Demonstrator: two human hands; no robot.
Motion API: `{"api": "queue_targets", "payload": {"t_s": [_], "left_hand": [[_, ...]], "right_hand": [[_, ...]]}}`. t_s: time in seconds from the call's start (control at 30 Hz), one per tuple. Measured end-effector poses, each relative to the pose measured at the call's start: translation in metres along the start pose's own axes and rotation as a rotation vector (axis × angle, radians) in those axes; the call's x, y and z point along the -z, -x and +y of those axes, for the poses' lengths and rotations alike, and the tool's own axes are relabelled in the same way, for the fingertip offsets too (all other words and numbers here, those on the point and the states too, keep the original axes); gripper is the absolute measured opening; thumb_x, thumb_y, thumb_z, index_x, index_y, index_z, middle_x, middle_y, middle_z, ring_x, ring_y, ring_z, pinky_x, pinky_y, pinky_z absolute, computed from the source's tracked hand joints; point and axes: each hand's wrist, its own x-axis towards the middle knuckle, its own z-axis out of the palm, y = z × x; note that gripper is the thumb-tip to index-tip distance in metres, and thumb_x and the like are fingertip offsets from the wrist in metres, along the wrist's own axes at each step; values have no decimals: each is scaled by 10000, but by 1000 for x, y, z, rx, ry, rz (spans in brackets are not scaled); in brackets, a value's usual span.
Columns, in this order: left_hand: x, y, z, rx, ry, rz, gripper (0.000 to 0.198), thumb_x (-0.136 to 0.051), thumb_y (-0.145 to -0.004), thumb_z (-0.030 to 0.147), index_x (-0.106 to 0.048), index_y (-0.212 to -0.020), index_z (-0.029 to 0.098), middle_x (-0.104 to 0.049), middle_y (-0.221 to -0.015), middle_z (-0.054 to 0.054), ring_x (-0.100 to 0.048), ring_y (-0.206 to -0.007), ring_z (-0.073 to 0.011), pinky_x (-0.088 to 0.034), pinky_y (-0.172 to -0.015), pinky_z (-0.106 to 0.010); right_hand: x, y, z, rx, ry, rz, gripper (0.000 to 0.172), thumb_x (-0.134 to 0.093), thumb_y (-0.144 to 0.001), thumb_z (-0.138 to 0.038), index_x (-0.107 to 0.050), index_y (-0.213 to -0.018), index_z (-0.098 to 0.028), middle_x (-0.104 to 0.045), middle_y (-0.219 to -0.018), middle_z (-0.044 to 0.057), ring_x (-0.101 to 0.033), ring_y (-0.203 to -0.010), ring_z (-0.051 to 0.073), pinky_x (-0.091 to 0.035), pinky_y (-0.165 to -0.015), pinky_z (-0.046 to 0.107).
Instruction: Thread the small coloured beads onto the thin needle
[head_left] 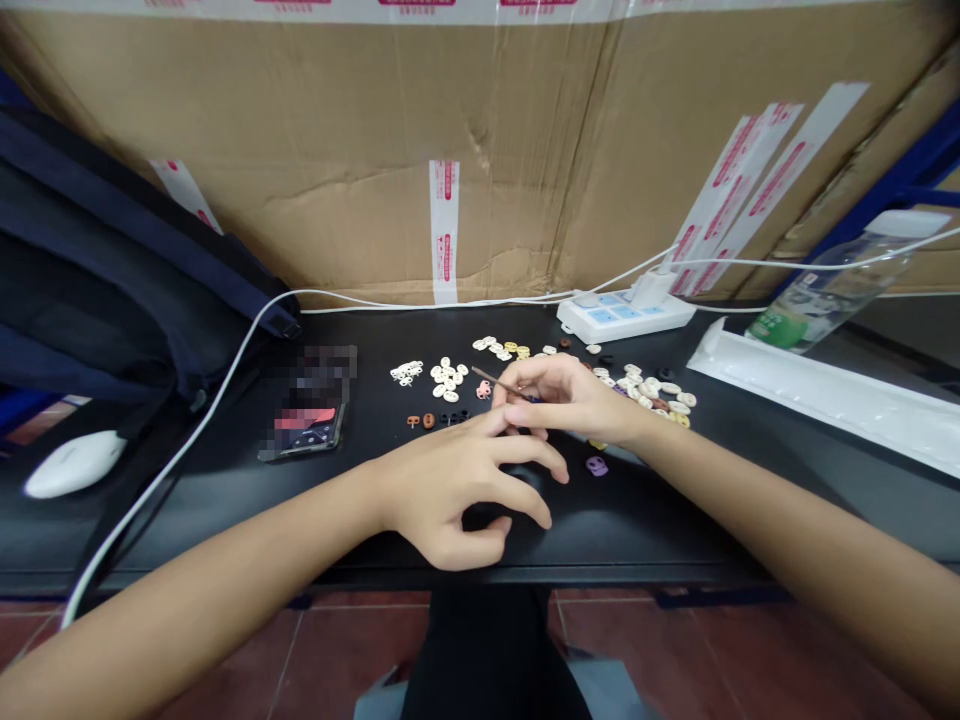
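Pinching a thin brown stick [496,381] between thumb and fingers, right hand [571,398] sits at table centre, stick tip pointing far-left toward a pink bead [484,390]; fingers clamped together on the stick. Left hand [469,490] just near of it, index fingertip touching the right hand's fingers, other fingers spread and curled apart, holding nothing that shows, heel over the near edge of the black table [225,500]. Purple bead [597,466] on table just right of left hand, below right wrist. White beads [448,380] in a small cluster far-left of the stick tip, another white clump [406,373] left of that. Row of small brown and black beads [439,418] near side of those. Bigger scatter of cream beads [660,392] right of right hand. Phone [304,432] lying flat well left, partly blurred. White mouse [73,463] at far left edge. Dark backpack [112,270] left rear. White power strip [625,315] at far side with cable [225,390] running left. Clear plastic bottle [840,290] lying at right rear, long white tray [832,395] beside it. Cardboard box wall [450,130] behind everything
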Motion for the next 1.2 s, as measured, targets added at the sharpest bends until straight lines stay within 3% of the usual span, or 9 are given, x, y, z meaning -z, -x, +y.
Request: {"api": "queue_targets", "payload": {"t_s": [0.3, 0.83, 1.0, 1.2], "left_hand": [[0, 0, 0, 17, -12, -19, 386, -629, -706, 145, -754, -1053, 260, -666, -1340, -69, -549, -1162, -330, -383, -1122, -555], [-2, 1, -2, 32, -33, 14, 392, -626, -740, 121, -739, -1095, 241, -657, -1343, -85, -545, -1245, -329, -357, -1173, -543], [-2, 1, -4, 23, -30, 18, 382, -629, -745, 124, -740, -1091, 240, -657, -1337, -86, -524, -1290, -334, -320, -1206, -566], [-1, 0, -5, 21, -6, 35, 376, -629, -746, 129, -741, -1088, 241, -641, -1341, -98, -501, -1309, -340, -394, -1168, -555]], "right_hand": [[-1, 0, 0, -7, 7, 23, 281, -766, -877, -405, -696, -906, -135, -662, -721, 2, -562, -548, 80, -465, -526, 208], [1, -2, 3, -38, 33, 39, 246, -750, -887, -395, -705, -895, -154, -637, -733, -14, -548, -587, 86, -471, -589, 229], [0, -2, 2, -35, 54, 54, 275, -762, -868, -428, -705, -881, -160, -664, -784, 11, -597, -686, 118, -495, -628, 242], [1, -2, 2, -19, 32, 72, 262, -711, -901, -434, -706, -900, -172, -623, -728, -9, -580, -669, 122, -497, -638, 251]]}}
